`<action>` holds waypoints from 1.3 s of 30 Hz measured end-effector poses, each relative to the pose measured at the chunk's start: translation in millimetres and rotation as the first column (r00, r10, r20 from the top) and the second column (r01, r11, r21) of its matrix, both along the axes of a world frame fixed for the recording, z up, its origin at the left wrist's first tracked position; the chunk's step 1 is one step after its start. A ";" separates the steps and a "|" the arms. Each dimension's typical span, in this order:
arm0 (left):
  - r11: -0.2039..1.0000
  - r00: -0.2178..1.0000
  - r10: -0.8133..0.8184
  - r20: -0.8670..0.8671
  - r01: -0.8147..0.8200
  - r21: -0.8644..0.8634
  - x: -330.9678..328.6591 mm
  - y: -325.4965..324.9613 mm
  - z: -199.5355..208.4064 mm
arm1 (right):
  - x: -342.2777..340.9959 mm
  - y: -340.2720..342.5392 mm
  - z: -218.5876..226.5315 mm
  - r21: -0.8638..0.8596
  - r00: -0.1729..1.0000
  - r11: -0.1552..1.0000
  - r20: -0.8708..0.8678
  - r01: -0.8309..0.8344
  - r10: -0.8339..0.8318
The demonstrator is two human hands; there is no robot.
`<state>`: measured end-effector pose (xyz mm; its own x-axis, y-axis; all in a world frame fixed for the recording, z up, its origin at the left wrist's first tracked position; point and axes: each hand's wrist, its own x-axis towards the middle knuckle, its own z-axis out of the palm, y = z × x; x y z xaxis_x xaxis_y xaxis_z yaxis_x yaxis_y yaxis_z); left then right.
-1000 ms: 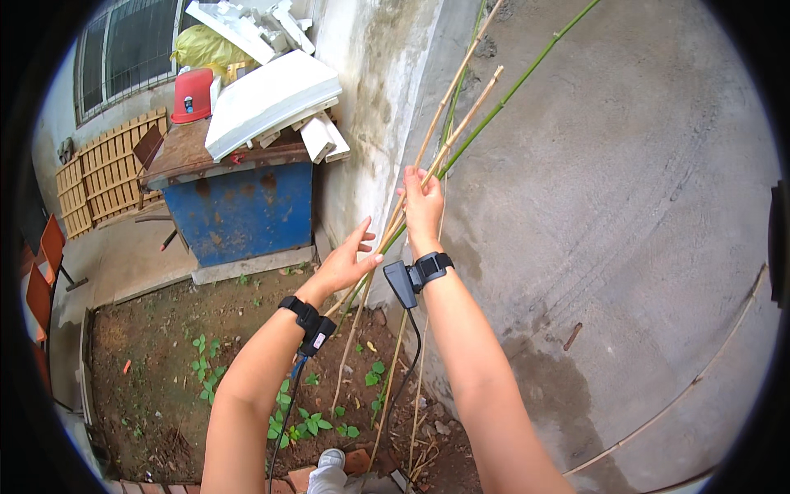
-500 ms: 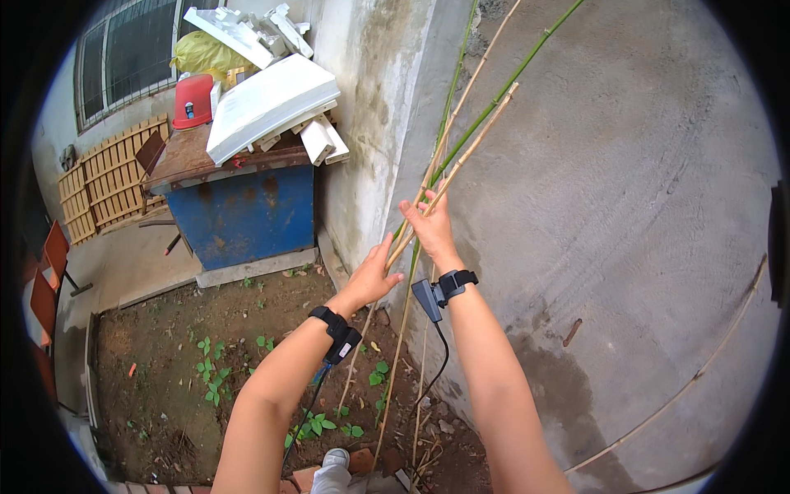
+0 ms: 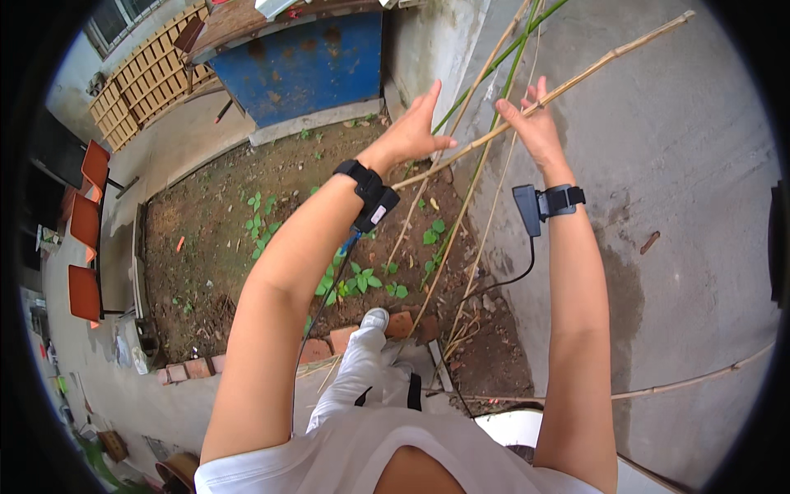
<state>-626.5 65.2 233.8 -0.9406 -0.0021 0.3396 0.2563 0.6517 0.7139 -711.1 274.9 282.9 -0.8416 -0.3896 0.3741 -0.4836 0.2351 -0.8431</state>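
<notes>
A dry tan bamboo stick [image 3: 611,58] slants from the upper right down to the left, between my two hands. My right hand [image 3: 539,132] has it in the crook between thumb and fingers, the fingers partly behind it. My left hand [image 3: 411,132] is open beside its lower part, thumb apart from the straight fingers; whether the palm touches the stick is hidden. Behind the hands, several thin upright stalks cross one another, among them a green bamboo stalk [image 3: 471,89] and a tan stalk [image 3: 487,70]. Each wrist wears a black strap with a small cabled device.
A concrete wall [image 3: 691,165] rises on the right. Below the hands lies a soil bed [image 3: 206,272] with green seedlings [image 3: 360,280] and a brick edging [image 3: 339,337]. A rusty blue bin [image 3: 304,70] stands beyond, orange chairs [image 3: 85,221] at the left. Another long stick [image 3: 699,385] lies lower right.
My hands have moved apart, and the left one has opened away from the stalks. The dry stick has tilted from steep to slanting, separate from the bundle. The view has tipped downward.
</notes>
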 end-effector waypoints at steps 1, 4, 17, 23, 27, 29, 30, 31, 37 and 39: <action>1.000 1.000 0.016 0.022 -0.016 -0.006 5.8 -2.9 -1.5 | 1.9 7.7 -6.1 0.026 1.000 1.000 0.005 0.002 -0.002; 1.000 0.999 0.021 0.044 -0.021 -0.011 19.4 -6.9 -1.8 | 9.2 30.4 -15.6 0.089 1.000 0.996 0.016 0.009 -0.011; 0.935 0.906 0.072 0.416 -0.206 0.287 136.1 -29.2 -48.3 | 86.5 60.4 -40.2 0.077 0.924 0.984 0.363 -0.160 0.122; 0.909 0.908 0.238 0.344 -0.333 0.249 202.3 -60.9 -76.6 | 100.3 96.9 -76.3 0.255 0.981 0.967 0.194 -0.024 -0.027; 0.786 0.829 0.438 0.349 -0.541 0.299 300.1 -82.3 -51.3 | 145.0 120.4 -86.0 0.238 0.927 0.968 0.373 -0.075 -0.020; 0.721 0.783 0.535 0.317 -0.619 0.312 355.9 -82.5 -38.6 | 171.8 143.8 -99.3 0.216 0.888 0.960 0.456 -0.179 0.063; 0.678 0.754 0.573 0.321 -0.656 0.332 380.5 -80.2 -34.2 | 187.0 157.5 -104.9 0.218 0.867 0.951 0.491 -0.218 0.086; 0.627 0.714 0.621 0.323 -0.700 0.342 409.8 -77.6 -28.7 | 201.2 164.9 -109.8 0.249 0.842 0.926 0.526 -0.284 0.117; 0.142 0.258 0.961 0.100 -0.771 0.621 584.3 -62.5 -21.6 | 262.8 155.5 -136.3 0.175 0.539 0.774 0.807 -0.609 0.242; 0.043 0.141 0.986 0.086 -0.721 0.691 615.8 -46.5 -7.5 | 275.5 139.8 -144.3 0.124 0.489 0.739 0.819 -0.663 0.300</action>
<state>-10.7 18.7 226.3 0.0995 -0.9819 0.1613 0.0504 0.1669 0.9847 -435.6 414.7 138.6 -0.3655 -0.7663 -0.5283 0.0865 0.5372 -0.8390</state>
